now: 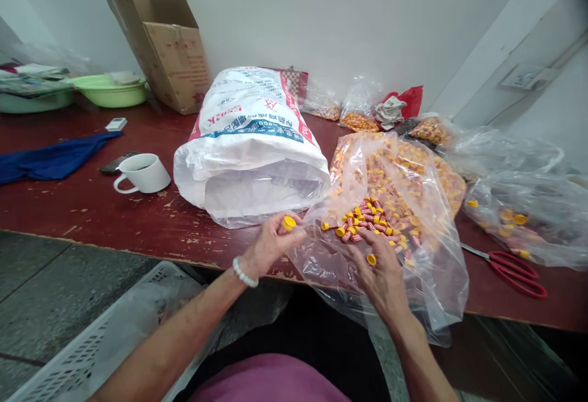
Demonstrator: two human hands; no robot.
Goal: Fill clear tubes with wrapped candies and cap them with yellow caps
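Note:
My left hand [271, 244] is closed around a small tube with a yellow cap [288, 223], next to the mouth of a large white woven sack [250, 105]. The sack lies on its side, its mouth facing me. My right hand [382, 267] is at a pile of small red-and-white tubes with yellow caps [367, 217]. One yellow-capped tube [371, 259] sits between its thumb and curled fingers. The pile spills at the opening of a big clear plastic bag [441, 285] that holds many more of them. The inside of the sack is mostly hidden.
A white mug [144, 173] and blue cloth [57, 157] are on the red table [68, 209] at left. Red-handled scissors [517, 272] lie at right, near another clear bag [546, 218]. A cardboard box [177, 62] stands behind. A white basket [68, 359] is below the table edge.

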